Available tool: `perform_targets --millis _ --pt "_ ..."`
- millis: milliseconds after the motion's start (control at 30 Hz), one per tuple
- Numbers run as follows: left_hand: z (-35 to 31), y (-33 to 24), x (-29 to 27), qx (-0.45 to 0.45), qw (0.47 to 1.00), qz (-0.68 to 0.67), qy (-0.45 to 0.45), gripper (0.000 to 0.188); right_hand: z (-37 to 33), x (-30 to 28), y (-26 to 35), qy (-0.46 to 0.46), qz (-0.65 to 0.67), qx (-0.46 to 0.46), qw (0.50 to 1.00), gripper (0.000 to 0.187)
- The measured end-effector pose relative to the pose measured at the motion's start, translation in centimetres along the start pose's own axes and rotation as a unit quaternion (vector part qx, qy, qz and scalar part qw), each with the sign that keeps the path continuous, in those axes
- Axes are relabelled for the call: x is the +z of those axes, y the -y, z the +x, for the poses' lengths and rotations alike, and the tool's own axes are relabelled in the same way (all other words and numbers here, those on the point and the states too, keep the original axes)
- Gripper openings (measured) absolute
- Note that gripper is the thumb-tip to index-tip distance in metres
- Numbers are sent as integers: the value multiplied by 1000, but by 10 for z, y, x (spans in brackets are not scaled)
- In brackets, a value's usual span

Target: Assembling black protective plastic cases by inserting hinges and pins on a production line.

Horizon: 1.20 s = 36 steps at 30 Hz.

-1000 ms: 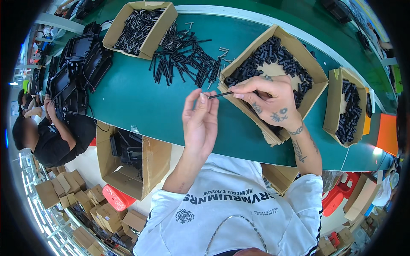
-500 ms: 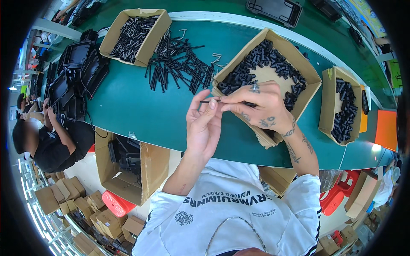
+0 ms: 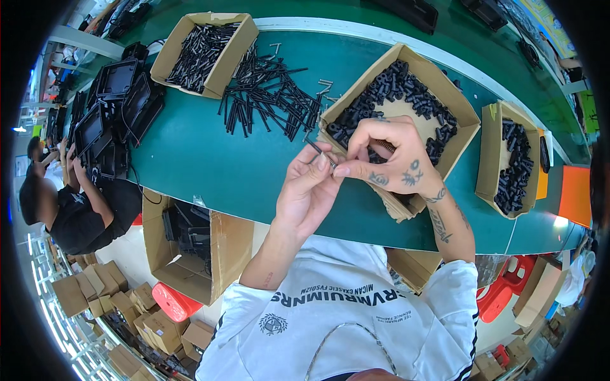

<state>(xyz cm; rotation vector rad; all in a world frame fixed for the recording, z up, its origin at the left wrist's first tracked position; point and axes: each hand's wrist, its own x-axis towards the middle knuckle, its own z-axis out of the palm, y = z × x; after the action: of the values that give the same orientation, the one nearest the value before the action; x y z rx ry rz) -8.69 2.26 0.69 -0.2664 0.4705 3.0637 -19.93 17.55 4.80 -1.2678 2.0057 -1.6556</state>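
Note:
My left hand (image 3: 309, 193) is closed, with a long black screw (image 3: 312, 145) pinched between thumb and fingers. A small coil spring (image 3: 332, 162) shows at the screw's near end, beside my left thumb. At that end the thumb and fingertip of my right hand (image 3: 401, 155) meet the fingers of the left. Copper-coloured coils, seemingly more springs (image 3: 385, 145), show in the curled fingers of my right hand. Both hands are above the front corner of a cardboard tray (image 3: 452, 151) holding many short black plastic sleeves (image 3: 395, 81).
Long black screws (image 3: 270, 95) lie heaped on the green table (image 3: 197, 149), beside a cardboard box (image 3: 222, 75) of screws. Another cardboard tray (image 3: 488, 155) of black sleeves stands right. Black housings (image 3: 117, 79) are piled left, near a co-worker (image 3: 82, 209). A large carton (image 3: 232, 251) stands below the table edge.
The screw has tilted from nearly level to slanting, its far end up and left. My right hand has turned and curled its fingers, showing copper coils. The left hand has shifted slightly.

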Motion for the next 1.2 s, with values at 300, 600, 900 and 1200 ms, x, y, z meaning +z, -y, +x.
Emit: perform_targets --millis 300,600,900,1200 --pt "14 -57 -5 199 873 439 -77 11 -2 -4 -5 24 -10 121 992 23" --pt "82 -242 -37 312 417 817 -248 21 1 -25 -10 -53 218 264 938 16" --pt "85 -231 -37 285 308 880 -224 15 73 -131 -86 -263 -472 89 837 24" --pt "36 -195 -24 458 242 844 -136 9 128 -168 -139 -127 -556 206 796 25"
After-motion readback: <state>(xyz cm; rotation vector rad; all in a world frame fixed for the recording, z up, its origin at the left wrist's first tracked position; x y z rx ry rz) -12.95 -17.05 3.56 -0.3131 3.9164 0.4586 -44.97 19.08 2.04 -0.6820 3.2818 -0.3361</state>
